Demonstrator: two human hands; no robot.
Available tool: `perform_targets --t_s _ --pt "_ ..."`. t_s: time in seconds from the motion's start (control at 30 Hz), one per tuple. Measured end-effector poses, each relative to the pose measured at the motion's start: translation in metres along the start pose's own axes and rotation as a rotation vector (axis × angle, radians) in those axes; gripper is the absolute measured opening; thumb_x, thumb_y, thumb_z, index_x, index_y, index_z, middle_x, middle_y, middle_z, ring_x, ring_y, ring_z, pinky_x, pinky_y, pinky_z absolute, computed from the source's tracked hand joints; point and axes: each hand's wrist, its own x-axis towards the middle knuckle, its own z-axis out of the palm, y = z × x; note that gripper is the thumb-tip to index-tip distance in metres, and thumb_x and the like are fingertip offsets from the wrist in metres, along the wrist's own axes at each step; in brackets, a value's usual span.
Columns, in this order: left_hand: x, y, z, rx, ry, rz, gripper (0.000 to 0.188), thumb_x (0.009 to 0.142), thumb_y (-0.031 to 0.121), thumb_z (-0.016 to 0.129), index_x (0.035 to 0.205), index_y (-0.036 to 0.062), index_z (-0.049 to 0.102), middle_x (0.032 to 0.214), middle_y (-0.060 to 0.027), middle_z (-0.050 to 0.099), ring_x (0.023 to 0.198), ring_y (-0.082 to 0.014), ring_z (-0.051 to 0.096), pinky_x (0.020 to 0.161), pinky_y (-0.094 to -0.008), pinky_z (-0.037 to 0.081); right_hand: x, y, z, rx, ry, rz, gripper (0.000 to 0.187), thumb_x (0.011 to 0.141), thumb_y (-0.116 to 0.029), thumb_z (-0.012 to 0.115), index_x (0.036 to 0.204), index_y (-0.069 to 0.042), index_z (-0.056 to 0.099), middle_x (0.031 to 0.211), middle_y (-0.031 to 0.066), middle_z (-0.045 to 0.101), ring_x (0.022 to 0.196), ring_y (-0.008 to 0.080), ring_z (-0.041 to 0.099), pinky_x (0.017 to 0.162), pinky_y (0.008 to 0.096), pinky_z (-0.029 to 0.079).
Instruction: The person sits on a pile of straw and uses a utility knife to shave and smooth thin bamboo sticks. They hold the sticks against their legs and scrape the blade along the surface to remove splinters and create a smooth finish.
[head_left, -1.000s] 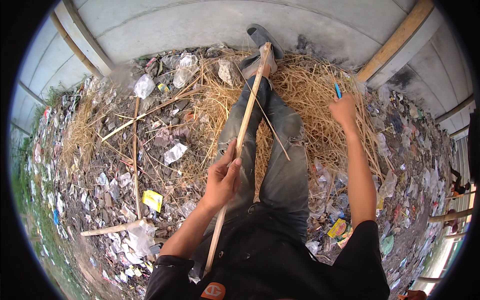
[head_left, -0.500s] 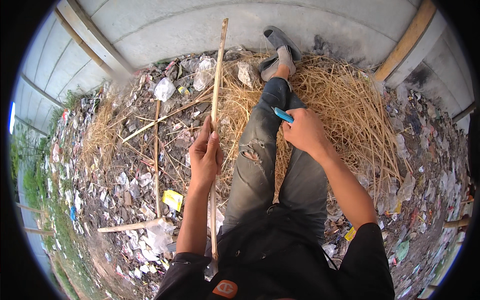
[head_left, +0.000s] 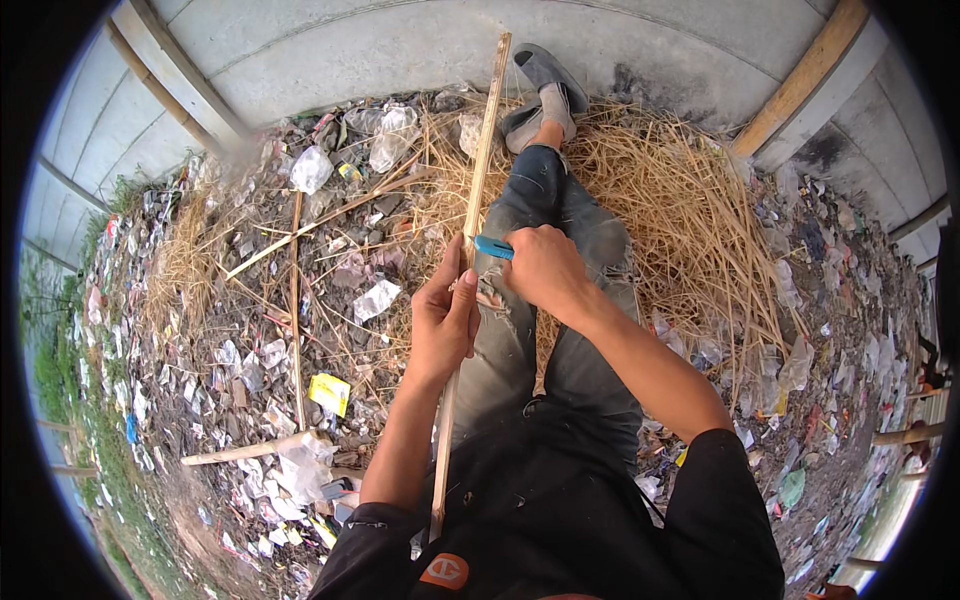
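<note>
A long, pale bamboo strip [head_left: 488,140] slants from beside my body up toward the wall, its lower part lying along my front. Around its middle, my left hand [head_left: 440,325] is closed, thumb along one side. My right hand [head_left: 550,268] grips a blue-handled utility knife [head_left: 494,247]. The knife's front end meets the strip just above my left fingers; the blade itself cannot be made out. Below lie my outstretched legs in worn, torn jeans [head_left: 500,350].
Straw-like shavings [head_left: 680,230] heap beside my legs. Thin strips [head_left: 297,320], a thicker stick [head_left: 240,452], plastic bags [head_left: 312,170] and a yellow packet [head_left: 329,394] litter the ground at left. A grey panel wall [head_left: 420,50] with wooden posts [head_left: 800,80] stands ahead.
My right hand has brought the knife leftward and slightly down, from above my knee to the strip. The strip's top has tilted right, and my left hand has shifted slightly right with it.
</note>
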Motion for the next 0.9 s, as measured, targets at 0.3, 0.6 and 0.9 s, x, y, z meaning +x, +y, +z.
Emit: perform_targets --t_s 0.3,0.6,0.9 --pt "-0.003 -0.009 0.005 -0.080 -0.050 -0.112 0.053 0.107 0.018 0.052 0.155 0.0035 0.035 0.070 0.0063 0.049 0.051 -0.0005 0.037 0.045 -0.0205 0.032 0.020 0.035 0.025 -0.091 0.220 0.014 0.012 0.077 -0.006 0.063 0.079 -0.003 0.074 0.076 0.0260 0.069 0.076 0.0446 0.070 0.073 0.0500 0.058" --pt "-0.078 -0.016 0.030 -0.095 -0.307 -0.272 0.057 0.107 0.019 0.052 0.158 0.0082 0.030 0.067 0.0075 0.044 0.052 -0.0011 0.039 0.048 -0.0199 0.034 0.069 0.177 -0.073 -0.227 0.298 0.568 0.016 0.085 -0.010 0.069 0.095 0.001 0.072 0.087 0.0224 0.072 0.086 0.0381 0.072 0.077 0.0482 0.056" --pt "-0.111 -0.019 -0.043 0.146 -0.506 -0.203 0.052 0.107 0.019 0.051 0.155 0.0031 0.036 0.066 0.0076 0.050 0.052 -0.0009 0.042 0.050 -0.0204 0.038 0.006 0.346 -0.128 -0.263 0.504 0.799 0.025 0.080 -0.020 0.069 0.081 0.005 0.069 0.078 0.0222 0.070 0.070 0.0365 0.069 0.065 0.0443 0.054"
